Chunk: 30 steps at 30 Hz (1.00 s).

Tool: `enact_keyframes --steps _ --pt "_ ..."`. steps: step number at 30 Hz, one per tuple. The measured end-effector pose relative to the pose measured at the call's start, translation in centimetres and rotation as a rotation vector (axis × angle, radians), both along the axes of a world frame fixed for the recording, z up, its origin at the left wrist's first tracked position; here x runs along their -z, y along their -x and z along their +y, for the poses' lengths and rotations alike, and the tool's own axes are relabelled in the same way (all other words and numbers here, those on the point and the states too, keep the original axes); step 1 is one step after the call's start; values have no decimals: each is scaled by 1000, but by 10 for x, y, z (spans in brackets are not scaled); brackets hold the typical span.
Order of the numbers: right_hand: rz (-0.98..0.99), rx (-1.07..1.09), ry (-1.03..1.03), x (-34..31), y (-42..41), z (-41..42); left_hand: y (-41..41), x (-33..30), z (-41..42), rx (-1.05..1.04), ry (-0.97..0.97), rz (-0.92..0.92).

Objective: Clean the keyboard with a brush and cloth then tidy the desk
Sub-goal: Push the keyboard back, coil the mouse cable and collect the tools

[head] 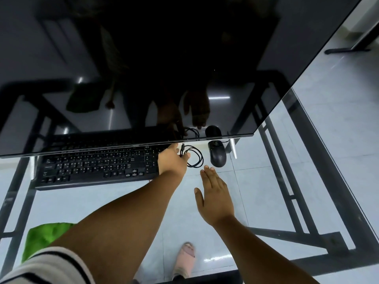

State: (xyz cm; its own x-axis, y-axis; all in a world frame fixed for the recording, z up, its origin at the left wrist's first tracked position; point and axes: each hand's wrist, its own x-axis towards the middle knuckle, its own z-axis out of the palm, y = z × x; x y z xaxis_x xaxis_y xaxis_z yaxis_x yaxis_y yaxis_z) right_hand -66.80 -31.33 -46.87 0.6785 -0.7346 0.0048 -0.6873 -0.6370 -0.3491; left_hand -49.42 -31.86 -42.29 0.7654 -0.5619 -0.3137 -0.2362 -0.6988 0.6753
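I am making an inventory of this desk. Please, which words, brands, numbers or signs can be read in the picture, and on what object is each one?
No text can be read with certainty.
Keyboard: white legends on the keys, too small and blurred to quote.
Monitor: a small mark on the lower bezel, unreadable.
Mouse: no label visible.
Cable, green cloth: no text visible.

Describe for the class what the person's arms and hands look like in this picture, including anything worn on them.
Both forearms are bare. The left hand and right hand wear no gloves, and no rings or watch show. Only the left arm shows clothing: a white sleeve with dark stripes at the upper arm.
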Motion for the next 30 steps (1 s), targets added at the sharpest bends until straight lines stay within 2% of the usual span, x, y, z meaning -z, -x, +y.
enact_keyframes --steps 7,14,23,26,30 --pt "-3 8 -5 -1 0 -1 5 -8 26 25 116 36" --pt "-6 115 -31 -11 -17 22 -29 -23 99 3 212 8" --pt "-174 30 -223 -37 -100 128 -106 -40 239 -174 118 -103" --pt "-144 25 -280 -40 -121 159 -123 -36 286 -241 61 -104" --pt "18 31 -357 -43 -139 196 -141 -26 344 -315 -42 -113"
